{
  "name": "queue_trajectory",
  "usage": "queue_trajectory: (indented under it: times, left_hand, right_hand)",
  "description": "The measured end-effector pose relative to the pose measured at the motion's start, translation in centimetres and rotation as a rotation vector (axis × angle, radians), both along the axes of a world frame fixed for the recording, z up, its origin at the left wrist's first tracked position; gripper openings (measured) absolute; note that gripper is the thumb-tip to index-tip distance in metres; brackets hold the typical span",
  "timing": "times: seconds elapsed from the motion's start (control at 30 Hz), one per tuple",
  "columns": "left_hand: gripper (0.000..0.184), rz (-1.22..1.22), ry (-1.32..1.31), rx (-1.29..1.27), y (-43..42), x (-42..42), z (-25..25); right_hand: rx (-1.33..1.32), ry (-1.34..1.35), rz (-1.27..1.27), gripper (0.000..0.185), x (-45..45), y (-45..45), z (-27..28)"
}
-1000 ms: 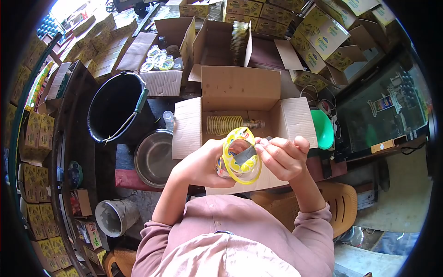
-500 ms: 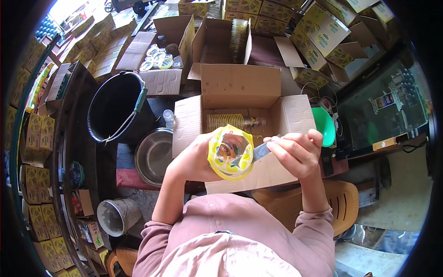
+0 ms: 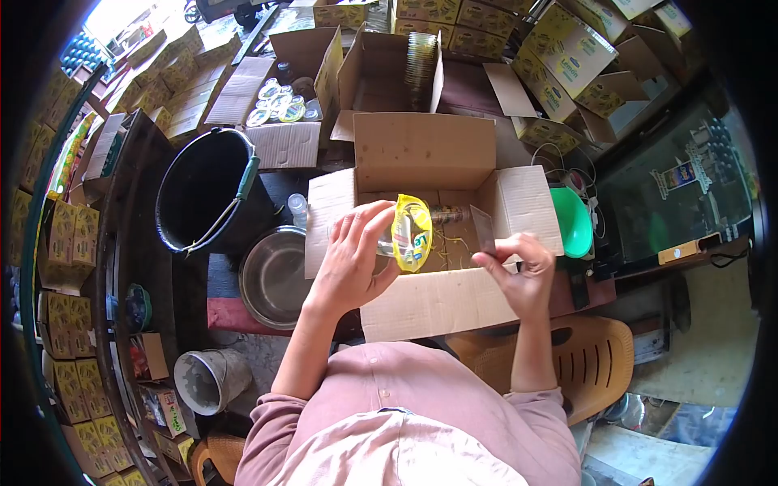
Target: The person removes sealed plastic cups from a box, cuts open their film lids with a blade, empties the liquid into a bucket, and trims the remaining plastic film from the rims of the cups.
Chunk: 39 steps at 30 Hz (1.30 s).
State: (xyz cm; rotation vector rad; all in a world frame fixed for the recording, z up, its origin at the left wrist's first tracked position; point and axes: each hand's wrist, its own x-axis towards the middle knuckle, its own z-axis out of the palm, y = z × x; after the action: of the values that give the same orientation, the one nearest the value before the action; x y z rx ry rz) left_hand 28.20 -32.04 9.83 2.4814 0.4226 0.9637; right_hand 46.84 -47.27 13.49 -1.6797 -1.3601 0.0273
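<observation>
My left hand (image 3: 350, 253) is wrapped round a clear plastic cup with yellow film at its mouth (image 3: 414, 233). The cup lies tipped sideways, its mouth facing right over the open cardboard box (image 3: 425, 154). In my right hand (image 3: 525, 271) is a flat metal blade (image 3: 482, 228), pinched at its lower end and pointing up, apart from the cup. Behind the cup, inside the box, part of a stack of cups (image 3: 450, 214) shows; the rest is hidden. Thin yellow strands (image 3: 450, 245) lie on the box floor.
A black bucket (image 3: 168, 188), a steel bowl (image 3: 245, 279) and a small clear bottle (image 3: 297, 209) stand left of the box. A green bowl (image 3: 574, 223) is to its right. Further back, one open carton holds stacked cups (image 3: 420, 61), another several round lids (image 3: 275, 104).
The cup has turned from facing me to facing right and moved slightly away from me. The blade has come out of the cup's mouth and swung upright to the right.
</observation>
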Motion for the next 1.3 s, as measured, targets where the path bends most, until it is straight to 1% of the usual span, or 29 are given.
queue_trajectory:
  times: [0.1,0.13,0.23,0.27,0.37,0.4,0.5,0.63,0.7,0.77,0.8,0.9,1.07,1.2,1.27,1.3]
  left_hand:
    - [0.059,0.049,0.036,0.040,-0.2,0.3,-0.4]
    - [0.059,0.064,0.054,0.067,0.0,0.2,-0.4]
    - [0.057,0.110,0.059,0.132,0.6,0.2,-0.6]
    - [0.057,0.117,0.062,0.153,0.9,0.2,-0.7]
    - [0.057,0.142,0.064,0.181,1.4,0.2,-0.7]
    - [0.057,0.140,0.061,0.184,1.5,0.1,-0.7]
    - [0.060,0.152,0.015,0.144,2.0,-0.4,-1.0]
    - [0.064,0.107,-0.147,0.025,2.6,-0.8,-2.0]
    - [0.064,0.098,-0.167,-0.002,2.7,-1.1,-2.1]
    - [0.064,0.081,-0.189,-0.005,3.0,-1.2,-2.4]
    - [0.063,0.104,-0.174,0.039,3.0,-1.2,-2.3]
    - [0.061,0.163,-0.136,0.146,2.9,-1.2,-1.9]
    - [0.057,0.212,-0.081,0.205,3.1,-0.9,-1.7]
    - [0.062,0.234,-0.108,0.194,2.7,-0.4,-1.9]
    - [0.065,0.257,-0.130,0.171,1.9,0.3,-1.9]
    - [0.067,0.227,-0.146,0.118,1.1,0.7,-1.5]
  right_hand:
    - [0.049,0.633,0.256,0.016,-1.5,1.0,-1.1]
    - [-0.025,0.658,0.379,0.017,-1.6,1.4,-0.8]
    - [-0.166,0.684,0.456,0.017,-2.1,2.8,-1.1]
    - [-0.176,0.667,0.429,0.017,-2.6,3.2,-1.1]
    - [-0.240,0.749,0.383,0.016,-3.0,4.0,-2.2]
    - [-0.164,0.664,0.341,0.015,-3.1,4.3,-2.3]
    - [-0.022,0.764,0.386,0.014,-2.2,4.0,-2.4]
    - [0.062,1.005,0.429,0.016,-0.6,2.9,-1.0]
    - [0.062,1.032,0.419,0.017,0.1,1.9,-0.4]
    - [0.040,1.095,0.422,0.018,0.4,1.1,0.0]
    - [0.087,1.117,0.437,0.018,0.3,0.9,0.1]
    - [0.060,1.168,0.484,0.018,0.1,0.0,-0.3]
    - [-0.012,1.159,0.505,0.018,-0.4,-0.9,-0.9]
    - [-0.074,1.180,0.461,0.016,-1.1,-1.3,-1.4]
    - [-0.025,1.050,0.363,0.015,-1.7,-0.5,-1.2]
    - [-0.001,0.986,0.311,0.014,-1.8,0.0,-1.1]
